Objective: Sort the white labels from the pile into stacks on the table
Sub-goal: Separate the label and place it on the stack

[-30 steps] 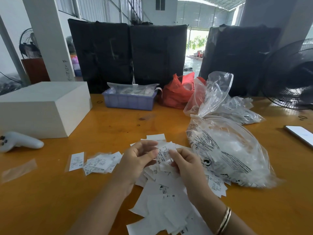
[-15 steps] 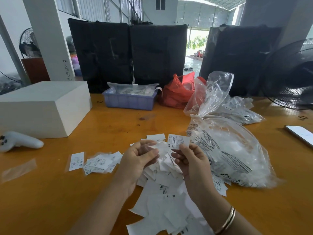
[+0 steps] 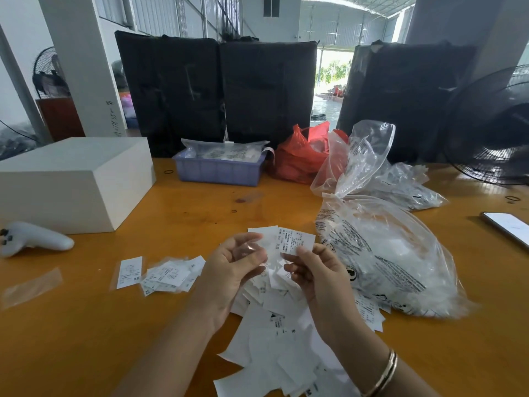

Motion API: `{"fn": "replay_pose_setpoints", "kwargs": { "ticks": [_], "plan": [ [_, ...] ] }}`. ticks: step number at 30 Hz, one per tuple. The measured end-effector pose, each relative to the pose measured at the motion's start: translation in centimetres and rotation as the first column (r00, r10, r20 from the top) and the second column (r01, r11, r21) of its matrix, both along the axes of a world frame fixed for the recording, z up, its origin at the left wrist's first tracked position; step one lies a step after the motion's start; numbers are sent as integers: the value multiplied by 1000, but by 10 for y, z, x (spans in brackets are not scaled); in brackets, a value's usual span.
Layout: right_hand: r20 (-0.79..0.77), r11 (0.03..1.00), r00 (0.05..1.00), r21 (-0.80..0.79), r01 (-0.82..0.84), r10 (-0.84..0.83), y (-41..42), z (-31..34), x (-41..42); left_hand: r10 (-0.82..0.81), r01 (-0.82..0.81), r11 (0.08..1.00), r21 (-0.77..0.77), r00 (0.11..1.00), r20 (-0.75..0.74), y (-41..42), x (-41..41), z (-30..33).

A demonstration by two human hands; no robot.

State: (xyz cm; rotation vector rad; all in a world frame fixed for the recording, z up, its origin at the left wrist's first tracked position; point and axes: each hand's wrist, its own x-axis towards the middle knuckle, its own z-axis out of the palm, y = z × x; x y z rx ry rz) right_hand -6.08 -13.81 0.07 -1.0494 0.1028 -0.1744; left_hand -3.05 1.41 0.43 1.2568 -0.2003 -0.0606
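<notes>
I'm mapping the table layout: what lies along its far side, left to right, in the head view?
white box → purple tray → red bag → clear bags → black fan

A white box [image 3: 71, 181] sits at the left on the orange wooden table [image 3: 71, 325], with a white handheld controller [image 3: 34, 239] just in front of it. Farther back stands a lavender plastic bin [image 3: 217, 170] stuffed with clear bags, and beside it a red plastic bag [image 3: 300, 159]. A phone [image 3: 508, 226] lies near the right edge. Black wrapped bales [image 3: 217, 93] rise behind the table, and a black fan [image 3: 492, 130] stands at the right.
</notes>
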Motion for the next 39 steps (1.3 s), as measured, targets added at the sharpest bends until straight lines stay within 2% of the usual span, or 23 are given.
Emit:
{"fn": "replay_pose_setpoints", "kwargs": {
  "ticks": [3,16,18,22,25,32,39],
  "plan": [
    [9,1000,1000,-7,13,-13,-2,1,0,4,-4,1000,-15,1000,3,1,1,-1],
    [-17,958,1000,-287,-8,4,2,0,-1,41,-41,999,-13,999,-9,1,1,0],
    [1,972,1000,-236,7,-7,0,0,0,71,-71,997,-16,997,-5,1,2,0],
    [20,1000,1000,-10,-3,3,-3,2,0,91,-91,996,-9,996,16,2,2,0],
    [-4,997,1000,73,-21,21,-3,2,1,85,-86,996,29,996,35,2,1,-1],
    [-16,995,999,90,-40,41,-2,3,1,87,-91,994,67,994,58,3,1,-2],
    [-11,997,998,40,-64,65,1,3,-1,129,-142,978,151,987,94,2,2,-3]
  ]
}}
